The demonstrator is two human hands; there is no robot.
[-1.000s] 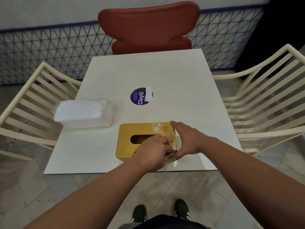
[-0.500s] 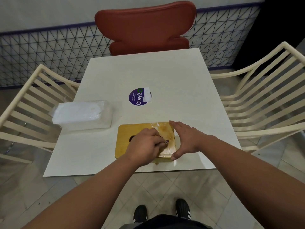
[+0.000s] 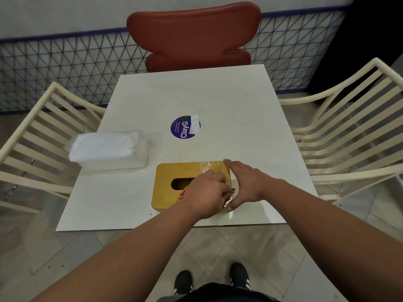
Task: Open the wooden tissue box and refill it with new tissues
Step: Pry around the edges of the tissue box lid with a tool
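The wooden tissue box (image 3: 174,188) sits at the surface's (image 3: 218,101) near edge; the left hand (image 3: 205,194) curls on its lid's right end, the right hand (image 3: 246,184) braces it with straight fingers; best pull steadily, keeping the box pinned.

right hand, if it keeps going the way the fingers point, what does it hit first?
The right hand points left across the wooden tissue box, so it would probably meet the left hand working at the box's right end almost at once. Depth is hard to judge here.
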